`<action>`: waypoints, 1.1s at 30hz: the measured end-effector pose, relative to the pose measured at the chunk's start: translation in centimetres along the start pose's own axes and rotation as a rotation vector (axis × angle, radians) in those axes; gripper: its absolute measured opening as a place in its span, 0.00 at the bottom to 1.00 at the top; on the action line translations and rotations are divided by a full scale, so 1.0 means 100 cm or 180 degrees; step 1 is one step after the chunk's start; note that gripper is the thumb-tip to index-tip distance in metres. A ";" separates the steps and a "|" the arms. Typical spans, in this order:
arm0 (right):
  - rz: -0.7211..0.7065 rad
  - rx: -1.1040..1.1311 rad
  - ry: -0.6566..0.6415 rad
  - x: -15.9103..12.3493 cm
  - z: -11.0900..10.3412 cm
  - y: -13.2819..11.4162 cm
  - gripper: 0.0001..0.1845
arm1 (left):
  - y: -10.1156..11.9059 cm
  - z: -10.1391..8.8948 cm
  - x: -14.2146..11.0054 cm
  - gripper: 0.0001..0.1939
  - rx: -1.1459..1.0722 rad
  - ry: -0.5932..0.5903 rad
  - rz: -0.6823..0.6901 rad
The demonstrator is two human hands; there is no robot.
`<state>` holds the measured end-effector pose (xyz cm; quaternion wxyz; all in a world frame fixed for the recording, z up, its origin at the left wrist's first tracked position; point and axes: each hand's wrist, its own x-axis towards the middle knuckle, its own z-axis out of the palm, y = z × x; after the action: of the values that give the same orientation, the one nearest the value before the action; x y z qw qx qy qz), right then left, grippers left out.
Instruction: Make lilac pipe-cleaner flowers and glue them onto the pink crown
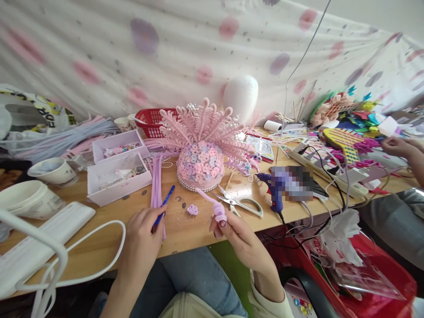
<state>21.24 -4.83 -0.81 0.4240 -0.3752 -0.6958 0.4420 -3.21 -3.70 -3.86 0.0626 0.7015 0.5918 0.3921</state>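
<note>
My left hand [144, 236] is closed around a blue pen [164, 204], whose tip points up and away over the wooden table [185, 229]. My right hand [236, 234] pinches a pink pipe cleaner [213, 205] with a coiled end; its free end reaches toward a pink domed headpiece [200, 150] with feathery spikes. A small pink coil [192, 210] lies on the table between my hands. A bundle of straight pink pipe cleaners [156, 183] lies beside the pen.
Scissors [240, 203] and a blue glue gun [273, 190] lie right of the headpiece. White trays of beads [117, 170], a red basket [150, 119], bowls [49, 170] and a white foam head [240, 95] stand around. Another person's hand [397, 148] works at far right among cables.
</note>
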 end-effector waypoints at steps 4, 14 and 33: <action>-0.0292 -0.0334 -0.0326 0.000 -0.006 -0.012 0.20 | 0.011 -0.003 0.006 0.14 -0.0400 -0.0204 0.0014; -0.0123 -0.0361 -0.1210 0.008 -0.003 -0.030 0.22 | 0.070 -0.016 0.026 0.23 -0.4661 -0.2518 -0.2788; 0.0164 -0.0251 0.0516 -0.015 0.031 -0.015 0.14 | 0.085 -0.016 -0.002 0.08 -0.3569 -0.0933 -0.1715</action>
<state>18.74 -7.53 -0.58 0.4522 -0.4440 -0.6662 0.3932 2.48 -6.93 1.84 0.5968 0.4352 0.4376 0.5127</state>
